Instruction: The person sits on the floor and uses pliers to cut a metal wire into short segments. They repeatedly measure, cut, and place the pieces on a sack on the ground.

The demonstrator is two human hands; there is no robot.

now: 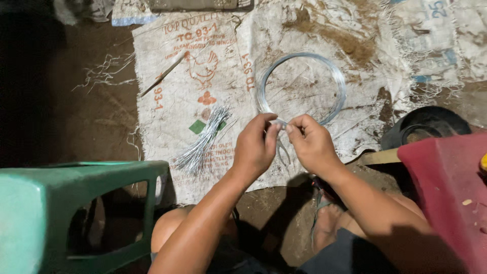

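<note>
Bare brown earth floor (pixel 76 116) carries a spread-out white woven plastic sack (pixel 213 50) with frayed edges, laid flat, it seems, to keep the work off the dirt. Printed on the sack's left half are orange lettering, an orange outline drawing of a chicken, a small orange cluster mark below it and a green diamond patch; blue print shows on a second, similar sack (pixel 436 30) at the far right corner.

Near the middle of the sack lies a round coil of thin silvery wire (pixel 304 86), flat on the weave. Its near edge meets the 2 hands. The left hand (pixel 256 149) and the right hand (pixel 312 144) are close together just above that edge, fingers (pixel 271 133) pinched shut on a short piece of bent silvery wire (pixel 282 147) whose 2 ends hang down between the hands. Holding it so close lets both thumbs press on the bend.

Left of the hands, a loose bundle of cut silvery wire lengths (pixel 203 142) lies gathered in 1 heap, within easy reach. A thin stick (pixel 162 76) rests near the sack's left edge.

At the near left corner stands a green plastic stool (pixel 81 213); at the right, a dark red plastic object (pixel 446 193) and a black round rubber ring (pixel 426 127).
</note>
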